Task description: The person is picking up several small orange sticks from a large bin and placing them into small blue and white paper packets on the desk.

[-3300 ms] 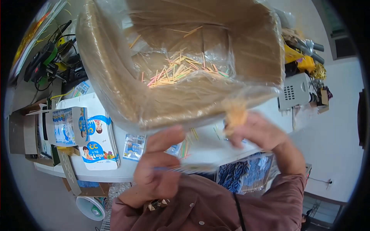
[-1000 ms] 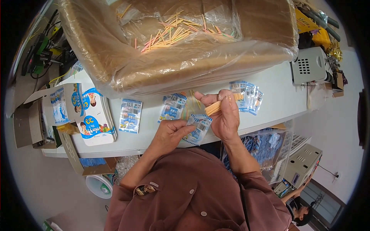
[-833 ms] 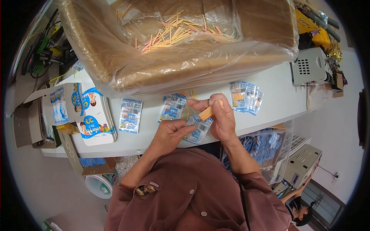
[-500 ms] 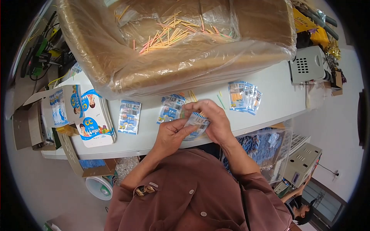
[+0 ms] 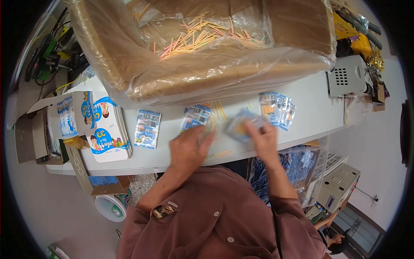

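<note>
My right hand (image 5: 265,140) pinches a small blue-and-white printed packet (image 5: 239,126) between thumb and fingers; the packet is smeared by motion. Over the front of the table, my left hand (image 5: 187,149) has thumb and fingers apart and holds nothing. Its fingertips are close to the lower edge of another packet (image 5: 197,115) lying flat; whether they touch it I cannot tell. Thin pastel sticks (image 5: 222,153) lie loose beside that hand, and more loose sticks (image 5: 221,110) are farther back. A fanned stack of filled packets (image 5: 271,108) lies right of the held one, and a single packet (image 5: 147,129) lies at left.
A large cardboard box (image 5: 207,80) lined with clear plastic stands across the back, with many sticks (image 5: 196,41) inside. Printed cartons (image 5: 108,146) are stacked at left. A grey device (image 5: 347,75) sits at the right end. Below the white table (image 5: 172,162) is a clear bin (image 5: 302,172) of packets.
My hands have parted. The right carried the packet away to the right, toward the fanned stack; the left let go of it and opened. Sticks near the front edge are now uncovered.
</note>
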The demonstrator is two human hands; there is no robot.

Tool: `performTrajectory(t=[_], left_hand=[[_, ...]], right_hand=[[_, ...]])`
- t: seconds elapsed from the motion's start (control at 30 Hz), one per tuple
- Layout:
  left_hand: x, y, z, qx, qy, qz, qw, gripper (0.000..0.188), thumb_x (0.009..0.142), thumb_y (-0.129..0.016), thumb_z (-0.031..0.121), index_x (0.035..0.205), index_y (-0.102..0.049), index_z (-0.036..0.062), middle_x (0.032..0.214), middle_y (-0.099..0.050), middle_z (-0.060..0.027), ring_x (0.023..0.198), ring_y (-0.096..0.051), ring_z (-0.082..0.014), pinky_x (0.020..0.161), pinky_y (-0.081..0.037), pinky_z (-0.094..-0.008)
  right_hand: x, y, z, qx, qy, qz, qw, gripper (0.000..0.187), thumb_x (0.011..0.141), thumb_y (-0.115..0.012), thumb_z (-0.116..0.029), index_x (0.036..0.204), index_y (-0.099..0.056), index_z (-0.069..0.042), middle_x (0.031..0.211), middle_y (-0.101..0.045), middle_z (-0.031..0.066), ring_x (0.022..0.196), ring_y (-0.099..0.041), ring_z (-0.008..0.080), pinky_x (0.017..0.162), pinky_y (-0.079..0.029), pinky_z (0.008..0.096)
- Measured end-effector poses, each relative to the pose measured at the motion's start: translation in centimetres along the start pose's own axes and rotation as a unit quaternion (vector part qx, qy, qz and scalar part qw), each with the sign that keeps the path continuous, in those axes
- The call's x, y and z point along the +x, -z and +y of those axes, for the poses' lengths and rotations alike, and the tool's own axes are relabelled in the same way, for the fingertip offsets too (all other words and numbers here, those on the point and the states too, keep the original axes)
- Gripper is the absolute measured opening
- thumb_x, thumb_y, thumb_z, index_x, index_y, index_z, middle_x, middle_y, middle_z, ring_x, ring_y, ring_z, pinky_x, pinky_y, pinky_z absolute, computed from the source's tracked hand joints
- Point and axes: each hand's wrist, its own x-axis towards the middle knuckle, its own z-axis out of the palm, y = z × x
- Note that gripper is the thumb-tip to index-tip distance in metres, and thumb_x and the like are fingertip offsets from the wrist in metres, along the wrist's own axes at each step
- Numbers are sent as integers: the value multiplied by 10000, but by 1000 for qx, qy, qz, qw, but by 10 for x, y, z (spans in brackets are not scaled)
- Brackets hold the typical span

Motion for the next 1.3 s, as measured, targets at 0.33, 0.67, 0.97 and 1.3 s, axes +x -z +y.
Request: performTrajectory(t=[0.33,0.67,0.97,1.3], left_hand=[[20,16,-20,240,75,13,968,385,778,-788,311,1011,-626,50,923,-641,-122,817,-663,-310,643,-517,-425],[12,23,-34,89,39,84,992,149,806,-760,187,852,-709,54,764,-673,-100,697,-629,-284,616,-493,-404],[6,32,-28,170,-59,120,976,187,788,-722,92,968,-723,46,907,-695,-104,779,-647,-285,663,-519,-382],[3,81,13,150,-324,205,911,212,725,-759,142,919,-723,219,1139,-674,31,1197,-511,-261,988,-437,-575]], right_hand=[[55,60,10,-483,108,117,861,280,915,-670,-213,1044,-613,29,836,-661,102,704,-592,202,660,-485,312],[19,9,-6,-205,121,61,969,85,902,-683,-89,928,-647,-17,796,-606,32,664,-517,82,593,-433,243],[25,61,-120,-246,363,6,899,115,796,-672,57,899,-631,30,845,-645,121,741,-585,215,696,-476,315],[241,-24,-227,-586,412,-302,629,275,889,-631,-139,1137,-590,-27,1107,-607,180,985,-590,384,829,-489,442]])
